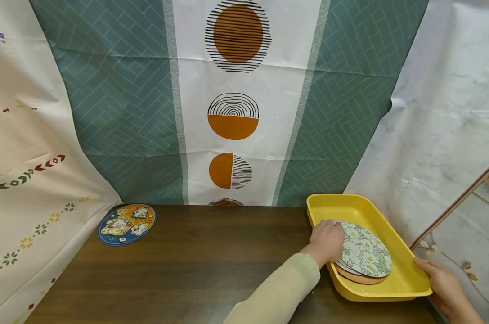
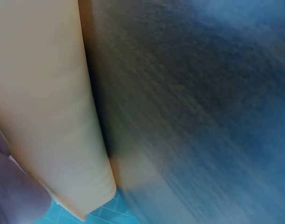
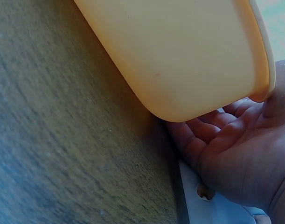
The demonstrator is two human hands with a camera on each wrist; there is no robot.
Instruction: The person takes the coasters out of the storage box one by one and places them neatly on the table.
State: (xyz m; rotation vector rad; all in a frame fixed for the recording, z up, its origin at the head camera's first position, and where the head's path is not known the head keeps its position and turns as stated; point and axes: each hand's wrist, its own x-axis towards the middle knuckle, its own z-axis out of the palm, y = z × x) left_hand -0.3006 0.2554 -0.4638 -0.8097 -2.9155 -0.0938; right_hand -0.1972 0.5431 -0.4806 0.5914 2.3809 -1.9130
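Observation:
A yellow tray (image 1: 406,281) stands at the right end of the table. In it lies a stack of round mats, the top one (image 1: 367,249) white and green with a flower print, an orange-brown one (image 1: 361,276) at the bottom. My left hand (image 1: 327,238) reaches over the tray's left side and grips the stack's left edge; its fingertips are partly hidden. My right hand (image 1: 444,285) holds the tray's right rim near the front corner, thumb on top. In the right wrist view the fingers (image 3: 207,128) curl below the tray wall (image 3: 179,60).
A round blue and orange mat (image 1: 127,225) with cartoon figures lies at the table's far left corner. Dark wood tabletop (image 1: 187,270) spreads between it and the tray. Patterned cloths (image 1: 139,112) hang behind and at both sides.

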